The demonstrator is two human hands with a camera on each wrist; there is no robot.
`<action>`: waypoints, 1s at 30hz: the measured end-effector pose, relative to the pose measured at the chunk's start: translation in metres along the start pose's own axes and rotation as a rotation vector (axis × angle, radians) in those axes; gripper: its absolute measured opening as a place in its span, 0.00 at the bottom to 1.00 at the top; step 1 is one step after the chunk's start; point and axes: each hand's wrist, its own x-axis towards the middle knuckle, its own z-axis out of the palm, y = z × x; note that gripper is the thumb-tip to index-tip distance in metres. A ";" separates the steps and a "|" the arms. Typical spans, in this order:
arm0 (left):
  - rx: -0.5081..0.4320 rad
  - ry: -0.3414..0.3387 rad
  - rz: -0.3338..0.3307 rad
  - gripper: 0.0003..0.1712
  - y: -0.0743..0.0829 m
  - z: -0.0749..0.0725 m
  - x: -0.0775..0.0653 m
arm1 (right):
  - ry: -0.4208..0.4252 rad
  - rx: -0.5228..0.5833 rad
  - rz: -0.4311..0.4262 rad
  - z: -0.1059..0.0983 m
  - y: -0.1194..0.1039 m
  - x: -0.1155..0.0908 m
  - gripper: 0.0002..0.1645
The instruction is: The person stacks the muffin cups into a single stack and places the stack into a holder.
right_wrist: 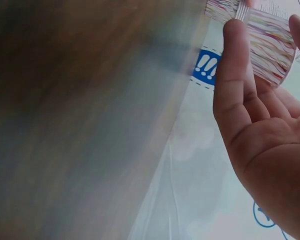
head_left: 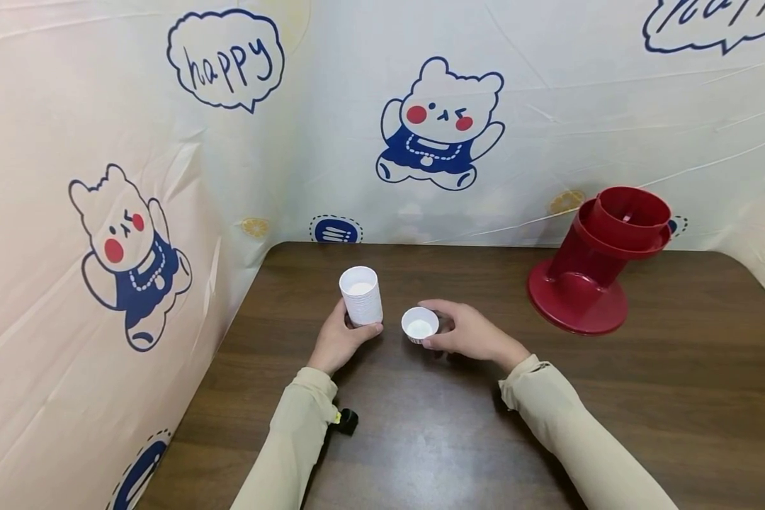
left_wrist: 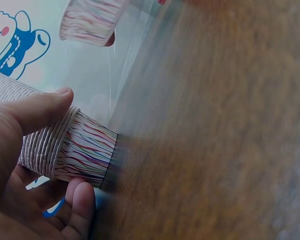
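A nested stack of white paper cups (head_left: 362, 303) is gripped near its base by my left hand (head_left: 336, 341), mouth upward in the head view. In the left wrist view the lowest cup (left_wrist: 87, 150) has wavy coloured stripes, and many rims crowd above it. A single paper cup (head_left: 420, 325) with the same stripes is held between the thumb and fingers of my right hand (head_left: 473, 333), just right of the stack. The right wrist view shows this striped cup (right_wrist: 271, 47) between the fingertips, with the stack (right_wrist: 221, 9) beyond.
A red round-based holder (head_left: 596, 265) with a tilted tube stands at the back right of the brown wooden table (head_left: 433, 439). A printed cloth (head_left: 331, 142) hangs along the back and left edges. By the left sleeve is a small black object (head_left: 347, 422).
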 end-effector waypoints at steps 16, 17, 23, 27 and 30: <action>-0.016 0.003 -0.002 0.46 0.004 0.000 -0.003 | 0.146 0.067 -0.057 -0.001 -0.039 0.021 0.36; -0.015 0.004 0.003 0.46 0.004 0.000 -0.003 | 0.152 0.073 -0.062 -0.001 -0.042 0.022 0.36; -0.007 0.011 0.008 0.45 0.002 0.000 -0.001 | 0.179 0.079 -0.086 -0.003 -0.054 0.030 0.36; -0.004 0.011 0.001 0.46 0.002 0.000 0.000 | 0.194 0.083 -0.108 -0.005 -0.062 0.034 0.36; -0.004 0.006 0.000 0.46 0.001 -0.001 0.000 | 0.201 0.095 -0.121 -0.005 -0.068 0.038 0.36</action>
